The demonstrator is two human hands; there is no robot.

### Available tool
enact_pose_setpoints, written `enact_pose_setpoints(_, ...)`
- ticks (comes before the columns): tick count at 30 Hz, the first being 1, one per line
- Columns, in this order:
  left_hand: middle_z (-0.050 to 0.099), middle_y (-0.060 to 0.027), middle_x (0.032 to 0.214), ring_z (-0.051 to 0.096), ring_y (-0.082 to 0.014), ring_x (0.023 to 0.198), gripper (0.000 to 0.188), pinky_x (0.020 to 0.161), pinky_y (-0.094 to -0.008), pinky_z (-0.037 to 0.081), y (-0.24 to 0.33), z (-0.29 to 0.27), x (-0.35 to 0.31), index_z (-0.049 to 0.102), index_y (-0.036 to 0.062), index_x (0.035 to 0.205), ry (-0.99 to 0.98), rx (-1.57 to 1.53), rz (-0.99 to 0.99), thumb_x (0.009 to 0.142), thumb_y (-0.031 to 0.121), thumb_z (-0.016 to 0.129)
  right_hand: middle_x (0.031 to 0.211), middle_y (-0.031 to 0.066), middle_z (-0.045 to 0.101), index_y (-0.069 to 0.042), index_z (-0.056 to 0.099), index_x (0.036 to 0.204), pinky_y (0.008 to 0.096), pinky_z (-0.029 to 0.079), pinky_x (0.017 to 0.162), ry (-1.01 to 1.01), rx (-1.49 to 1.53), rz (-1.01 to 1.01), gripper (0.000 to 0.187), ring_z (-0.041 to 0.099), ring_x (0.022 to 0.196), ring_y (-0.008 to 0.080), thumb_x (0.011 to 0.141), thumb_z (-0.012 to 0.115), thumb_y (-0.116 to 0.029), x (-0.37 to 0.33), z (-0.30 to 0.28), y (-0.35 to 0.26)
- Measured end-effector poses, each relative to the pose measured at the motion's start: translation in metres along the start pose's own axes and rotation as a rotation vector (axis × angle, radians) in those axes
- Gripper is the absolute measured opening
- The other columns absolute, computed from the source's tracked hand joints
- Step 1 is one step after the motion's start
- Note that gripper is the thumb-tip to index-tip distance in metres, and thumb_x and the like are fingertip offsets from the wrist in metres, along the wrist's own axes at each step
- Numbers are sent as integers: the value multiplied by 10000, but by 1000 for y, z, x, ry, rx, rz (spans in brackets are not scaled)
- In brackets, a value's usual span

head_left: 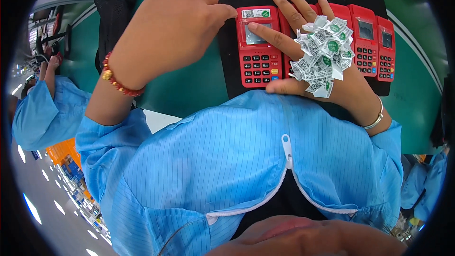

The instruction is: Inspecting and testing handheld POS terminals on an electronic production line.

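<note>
A white label (256, 13) is on the red terminal (260, 52) at upper centre. The left hand (185, 28) curls narrowly at its edge; any pinch is unclear. The right hand (340, 88) spreads wide, bearing many unused labels (327, 50); the two rightmost terminals (366, 42) show none.

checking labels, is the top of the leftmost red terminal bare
No, a white label lies across the top of the leftmost red terminal.

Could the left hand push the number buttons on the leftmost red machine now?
Probably yes: the left hand is at the leftmost red machine, its number buttons look uncovered, and the right index finger crosses only the screen.
</note>
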State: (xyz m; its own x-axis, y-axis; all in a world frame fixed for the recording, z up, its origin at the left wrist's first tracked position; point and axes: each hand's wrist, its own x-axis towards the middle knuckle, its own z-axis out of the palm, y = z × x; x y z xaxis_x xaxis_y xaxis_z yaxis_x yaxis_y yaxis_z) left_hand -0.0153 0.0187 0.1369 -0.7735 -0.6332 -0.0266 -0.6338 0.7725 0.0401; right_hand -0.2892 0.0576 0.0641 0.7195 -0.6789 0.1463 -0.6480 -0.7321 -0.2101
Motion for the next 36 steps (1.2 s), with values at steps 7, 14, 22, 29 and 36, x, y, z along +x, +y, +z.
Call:
enact_pose_setpoints(7,616,-59,828,645,-266,720,251,596,-393,500,-1,4,15,722,110,1133,-25,9,82,885,114,681,1664,146,290,-375,452,1538,627,112,1234,-63,20,16,1049,264,1532,385,670,518,-961,-6,-2,2)
enact_pose_setpoints(14,602,-54,812,638,-253,702,282,575,-385,489,-1,15,18,727,126,1143,2,63,163,865,108,684,1666,118,300,-387,465,1529,631,130,1233,-73,53,12,1008,280,1526,377,662,686,-851,-9,-1,5)
enact_pose_setpoints(22,670,-58,836,630,-226,705,339,609,-322,503,-8,62,22,726,141,1242,271,-377,46,907,112,687,1654,118,327,-343,513,1503,612,150,1238,-31,74,-4,959,294,1518,381,682,730,-787,-7,-3,8)
enact_pose_setpoints(29,692,-62,885,649,-208,740,234,660,-301,510,6,58,34,729,110,1154,332,-411,-61,932,181,713,1640,137,349,-316,511,1509,599,99,1248,-13,78,-27,954,299,1516,384,710,692,-805,-8,-1,7)
enact_pose_setpoints(36,705,-51,918,656,-160,780,237,680,-283,507,1,18,61,708,51,1147,208,-662,118,927,139,719,1627,143,371,-295,496,1521,596,74,1248,23,148,-20,961,284,1523,383,732,645,-822,-12,0,7)
